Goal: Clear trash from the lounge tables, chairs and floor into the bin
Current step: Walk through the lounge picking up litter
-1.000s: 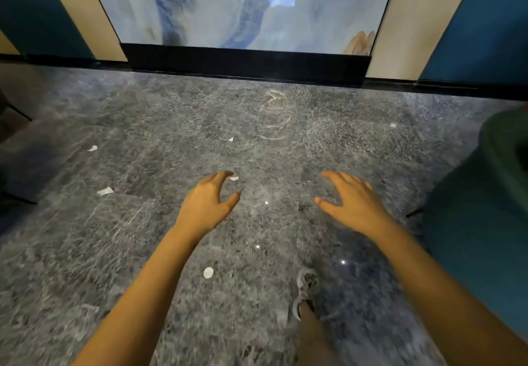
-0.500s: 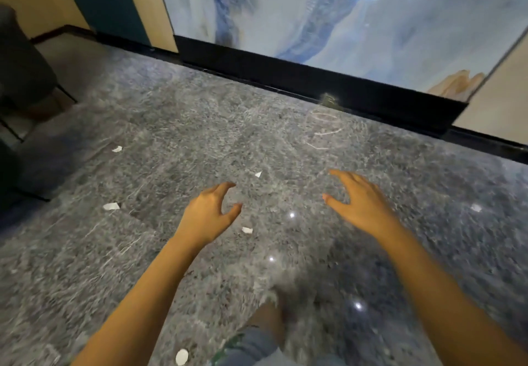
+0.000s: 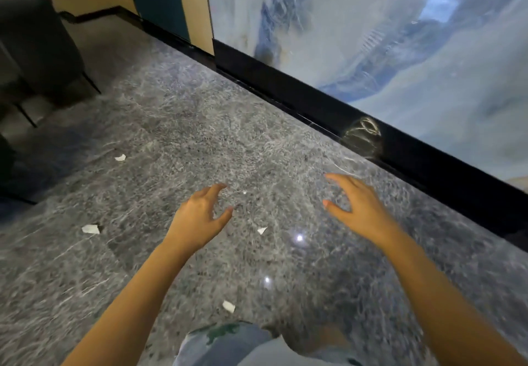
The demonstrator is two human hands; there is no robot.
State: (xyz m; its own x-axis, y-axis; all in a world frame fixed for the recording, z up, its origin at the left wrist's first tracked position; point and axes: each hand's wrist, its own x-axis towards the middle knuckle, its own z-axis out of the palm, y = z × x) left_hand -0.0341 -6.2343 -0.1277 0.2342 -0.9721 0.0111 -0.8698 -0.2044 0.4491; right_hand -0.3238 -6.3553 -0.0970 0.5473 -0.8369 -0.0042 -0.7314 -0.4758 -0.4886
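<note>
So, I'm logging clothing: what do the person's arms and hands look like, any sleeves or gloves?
The left hand and right hand wear no gloves or watch, and no sleeves show up the arms. Pale shorts with a green print show below.

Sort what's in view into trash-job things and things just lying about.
Job: torn white paper scraps on the grey speckled stone floor: far scrap, left scrap, middle scrap, near scrap; left hand, right hand, both empty.
Just there: dark padded chair, black skirting board, blue marbled wall panel.
</note>
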